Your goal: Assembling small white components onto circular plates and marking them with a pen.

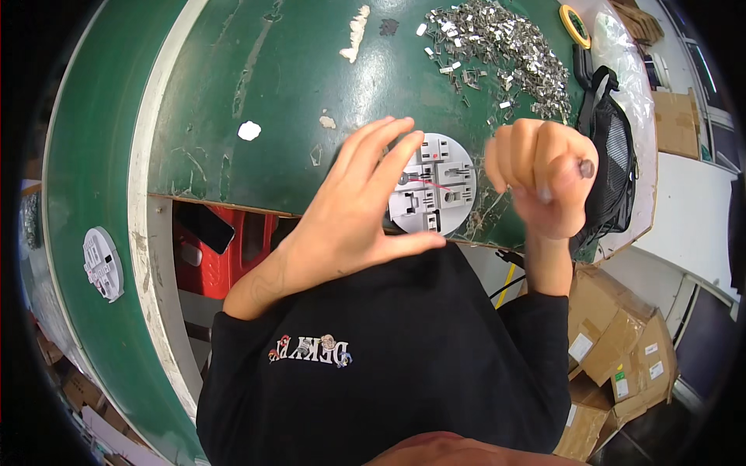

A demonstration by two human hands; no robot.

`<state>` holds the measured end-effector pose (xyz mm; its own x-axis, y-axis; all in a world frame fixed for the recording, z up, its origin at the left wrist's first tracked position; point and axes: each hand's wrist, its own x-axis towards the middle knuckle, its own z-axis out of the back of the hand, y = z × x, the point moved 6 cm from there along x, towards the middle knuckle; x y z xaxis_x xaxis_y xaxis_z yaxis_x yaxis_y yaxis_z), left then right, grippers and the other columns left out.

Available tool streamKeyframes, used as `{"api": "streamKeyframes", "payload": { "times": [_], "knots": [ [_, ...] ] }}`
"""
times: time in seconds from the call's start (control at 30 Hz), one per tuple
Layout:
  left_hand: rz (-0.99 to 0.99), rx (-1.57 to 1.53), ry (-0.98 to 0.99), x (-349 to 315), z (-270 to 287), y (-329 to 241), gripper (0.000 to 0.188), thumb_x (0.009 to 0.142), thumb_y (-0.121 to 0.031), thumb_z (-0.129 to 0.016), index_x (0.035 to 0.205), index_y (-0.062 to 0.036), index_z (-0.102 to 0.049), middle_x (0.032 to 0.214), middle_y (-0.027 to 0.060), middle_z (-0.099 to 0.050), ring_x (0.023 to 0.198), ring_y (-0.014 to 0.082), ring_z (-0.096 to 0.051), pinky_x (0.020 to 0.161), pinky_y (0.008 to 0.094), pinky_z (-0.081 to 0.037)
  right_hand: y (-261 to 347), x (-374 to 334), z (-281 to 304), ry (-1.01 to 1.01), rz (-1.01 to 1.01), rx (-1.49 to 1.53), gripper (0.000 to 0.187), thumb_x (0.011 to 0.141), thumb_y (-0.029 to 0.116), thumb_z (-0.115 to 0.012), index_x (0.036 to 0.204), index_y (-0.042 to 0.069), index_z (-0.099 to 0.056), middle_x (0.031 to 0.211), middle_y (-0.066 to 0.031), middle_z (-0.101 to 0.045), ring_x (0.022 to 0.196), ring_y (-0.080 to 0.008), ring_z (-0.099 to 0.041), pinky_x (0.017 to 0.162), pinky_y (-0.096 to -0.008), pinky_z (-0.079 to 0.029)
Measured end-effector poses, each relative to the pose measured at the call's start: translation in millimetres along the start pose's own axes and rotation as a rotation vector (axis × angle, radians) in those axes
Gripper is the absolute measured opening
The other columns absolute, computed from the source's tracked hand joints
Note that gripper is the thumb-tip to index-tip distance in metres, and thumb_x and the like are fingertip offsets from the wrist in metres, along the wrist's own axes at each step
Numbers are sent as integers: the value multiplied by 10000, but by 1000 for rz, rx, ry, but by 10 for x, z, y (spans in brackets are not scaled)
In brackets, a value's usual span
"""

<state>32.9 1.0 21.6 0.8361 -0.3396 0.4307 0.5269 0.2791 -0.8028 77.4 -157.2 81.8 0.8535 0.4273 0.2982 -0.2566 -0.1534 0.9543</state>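
Fingers [396, 163] apart, the left hand [346, 203] is framing a round pale plate [435, 196] at the green bench's [295, 93] edge, where a catching fingertip could tug its red wire [430, 182] loose, while the right hand [544, 167] is hovering curled, its grip unclear.

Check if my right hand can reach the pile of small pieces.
Probably yes: your right hand is near the pile, with nothing visible between them, though it is curled, apparently around something dark, and may need freeing first.
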Motion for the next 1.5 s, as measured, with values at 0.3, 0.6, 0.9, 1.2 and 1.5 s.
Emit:
{"api": "streamKeyframes", "payload": {
  "times": [0.3, 0.6, 0.9, 1.2, 1.5],
  "knots": [
    [-32, 304, 188, -51, -228, 27, 1018, 727, -452, -792, 1413, 151, -342, 1419, 290, -407, 1397, 441, -313, 1186, 549, -236, -266, 70, -261, -58, -44, 323, 436, 1001, 152, -392, 566, 118, -406, 495, -7, -379, 453, -99, -231, 432, -268, -275],
    [-51, 326, 186, -64, -244, 52, 1000, 741, -467, -777, 1417, 137, -354, 1430, 281, -406, 1391, 429, -329, 1187, 541, -231, -351, 23, -273, -35, -9, 302, 420, 966, 113, -407, 547, 118, -388, 467, -9, -350, 433, -104, -196, 434, -277, -233],
    [3, 300, 172, -88, -214, 80, 1069, 692, -454, -824, 1468, 91, -330, 1492, 237, -393, 1411, 383, -350, 1194, 523, -233, 13, 130, 421, -354, -186, -584, 61, 886, 64, -631, 837, 40, -656, 666, -32, -591, 497, -84, -357, 465, -214, -288],
    [2, 196, 89, 5, -121, 46, 913, 728, -286, -832, 1449, 51, -384, 1428, 213, -455, 1330, 343, -433, 1136, 464, -320, -462, 61, 395, -109, -180, -1048, 88, 838, 14, -693, 926, 17, -692, 834, -1, -631, 587, -55, -386, 526, -195, -299],
    [-64, -184, -134, 244, 121, -7, 335, 790, -47, -781, 1090, 19, -647, 1083, 133, -645, 862, 227, -590, 781, 292, -479, -11, -38, -88, 78, -83, -755, 95, 814, -52, -696, 894, -4, -678, 890, -17, -623, 586, -58, -392, 519, -197, -290]
  ]
}}
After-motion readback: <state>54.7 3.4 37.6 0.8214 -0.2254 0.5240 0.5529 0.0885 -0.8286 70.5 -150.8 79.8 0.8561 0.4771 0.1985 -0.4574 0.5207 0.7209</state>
